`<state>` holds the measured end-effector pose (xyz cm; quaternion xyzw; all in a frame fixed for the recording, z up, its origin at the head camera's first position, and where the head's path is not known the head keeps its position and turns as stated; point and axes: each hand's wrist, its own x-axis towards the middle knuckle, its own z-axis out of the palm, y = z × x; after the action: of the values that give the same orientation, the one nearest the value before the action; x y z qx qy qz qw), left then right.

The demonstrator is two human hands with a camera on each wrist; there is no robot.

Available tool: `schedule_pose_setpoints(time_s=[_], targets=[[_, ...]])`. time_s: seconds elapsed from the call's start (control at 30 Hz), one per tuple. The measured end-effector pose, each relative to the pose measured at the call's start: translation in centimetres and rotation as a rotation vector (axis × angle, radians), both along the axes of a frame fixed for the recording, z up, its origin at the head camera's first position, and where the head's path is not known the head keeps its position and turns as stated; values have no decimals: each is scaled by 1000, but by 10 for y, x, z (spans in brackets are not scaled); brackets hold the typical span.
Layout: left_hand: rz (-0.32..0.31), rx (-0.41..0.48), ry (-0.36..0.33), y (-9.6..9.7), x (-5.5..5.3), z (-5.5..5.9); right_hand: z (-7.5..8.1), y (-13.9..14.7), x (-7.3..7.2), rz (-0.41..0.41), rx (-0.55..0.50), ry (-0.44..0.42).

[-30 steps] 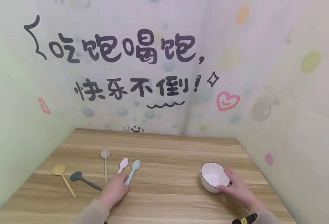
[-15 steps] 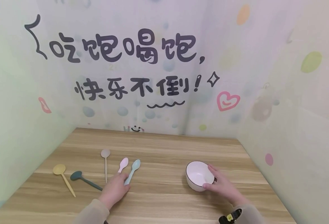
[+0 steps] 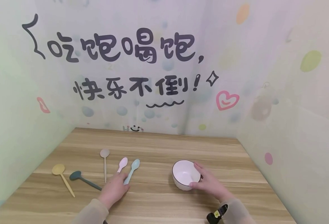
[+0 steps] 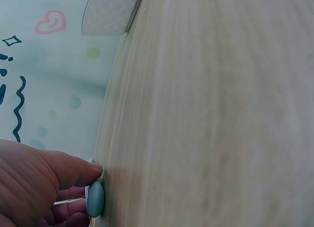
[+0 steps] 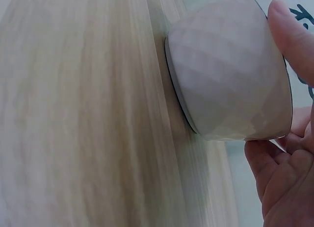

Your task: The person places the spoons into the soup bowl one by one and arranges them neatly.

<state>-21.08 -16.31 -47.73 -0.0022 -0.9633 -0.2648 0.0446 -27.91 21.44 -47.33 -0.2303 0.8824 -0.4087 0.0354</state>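
My right hand grips the side of a white bowl with a dark rim, thumb near the rim and fingers behind. In the right wrist view the bowl shows a faceted wall, upright and close to the tabletop; whether its base touches the wood I cannot tell. Over the handles of a pink spoon and a light blue spoon lies my left hand. The left wrist view has its thumb and fingers around the light blue handle; its hold on the pink one is mostly hidden.
Left of my left hand lie a beige spoon, a dark teal spoon and a yellow spoon on the wooden table. A printed wall closes off the back, with walls on both sides too.
My right hand has brought the bowl leftward, from the table's right side toward its middle and nearer the spoons. The left hand and all the spoons have stayed put.
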Motion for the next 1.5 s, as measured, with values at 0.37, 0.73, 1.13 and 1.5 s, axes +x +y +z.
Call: schedule_pose_setpoints(time_s=[0.37, 0.73, 1.13, 1.5], targets=[[-4, -10, 23, -1, 0, -1, 3, -30, -2, 69, 5, 3], [4, 0, 8, -2, 0, -1, 5, -58, -5, 123, 41, 1], [2, 7, 9, -1, -1, -1, 6, -82, -10, 158, 51, -10], [8, 16, -12, 0, -1, 0, 4, -89, -15, 159, 47, -45]])
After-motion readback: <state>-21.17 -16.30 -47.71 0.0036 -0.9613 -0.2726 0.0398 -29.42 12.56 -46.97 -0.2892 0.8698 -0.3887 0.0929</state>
